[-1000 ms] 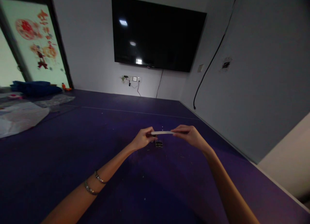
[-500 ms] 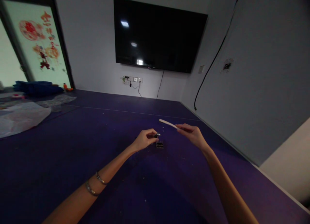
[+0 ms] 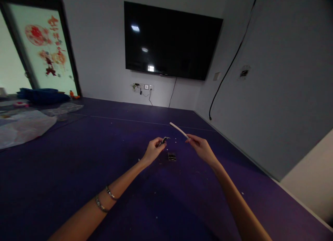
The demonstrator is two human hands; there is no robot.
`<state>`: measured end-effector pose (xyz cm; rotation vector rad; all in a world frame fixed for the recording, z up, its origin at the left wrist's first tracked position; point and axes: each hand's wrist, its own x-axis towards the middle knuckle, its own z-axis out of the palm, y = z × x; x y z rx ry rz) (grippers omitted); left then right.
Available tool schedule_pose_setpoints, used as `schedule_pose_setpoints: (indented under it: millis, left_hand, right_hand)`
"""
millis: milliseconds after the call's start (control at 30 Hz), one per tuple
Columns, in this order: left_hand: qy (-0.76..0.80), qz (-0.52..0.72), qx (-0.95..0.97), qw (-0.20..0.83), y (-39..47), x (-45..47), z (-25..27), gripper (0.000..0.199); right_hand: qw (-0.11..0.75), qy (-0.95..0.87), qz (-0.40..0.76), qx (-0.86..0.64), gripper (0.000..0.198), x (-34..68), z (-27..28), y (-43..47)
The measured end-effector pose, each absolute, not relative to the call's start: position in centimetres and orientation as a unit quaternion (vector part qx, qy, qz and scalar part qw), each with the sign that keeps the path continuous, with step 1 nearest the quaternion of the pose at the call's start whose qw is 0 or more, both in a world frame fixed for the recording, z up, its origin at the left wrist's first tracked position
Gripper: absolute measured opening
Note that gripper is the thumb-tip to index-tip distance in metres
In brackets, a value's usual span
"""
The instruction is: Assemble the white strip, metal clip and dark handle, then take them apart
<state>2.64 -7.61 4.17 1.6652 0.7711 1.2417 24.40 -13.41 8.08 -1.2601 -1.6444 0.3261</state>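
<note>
My left hand [image 3: 153, 149] is closed, pinching a small black-and-silver tool [image 3: 163, 141] between thumb and fingers. Its thin bright tip points right; its exact kind is too small to tell. To the right, my right hand [image 3: 200, 146] grips one end of a slim white, slightly bent stick [image 3: 178, 129], which slants up and to the left. The tool and the stick are apart. Below and between the hands, a small dark box with a clear edge [image 3: 171, 157] lies on the purple surface. Tiny white bits [image 3: 175, 140] are scattered near it.
The purple surface [image 3: 117, 199] reaches back to the grey wall. At the left lie clear plastic sheeting [image 3: 28, 128], a dark blue bundle [image 3: 43, 96] and a small orange object [image 3: 74, 95]. A black cable [image 3: 229, 65] hangs at the right, beside a wall-mounted TV [image 3: 171, 39].
My left hand has moved slightly left and up with the tool, away from the box. My right hand has shifted left, and the stick now tilts more steeply upward.
</note>
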Motion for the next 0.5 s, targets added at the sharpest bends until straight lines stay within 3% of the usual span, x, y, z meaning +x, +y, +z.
schedule_pose_setpoints:
  millis: [233,500]
  left_hand:
    - [0.298,0.521,0.624,0.5,-6.9,2.8,3.9,0.039]
    - [0.274,0.536,0.638,0.48,-6.0,2.9,3.2,0.031]
  right_hand:
    - [0.508,-0.662,0.211,-0.509,0.04,23.6,8.1,-13.6]
    - [0.538,-0.528,0.462,-0.466,0.054,20.4,8.2,-15.1]
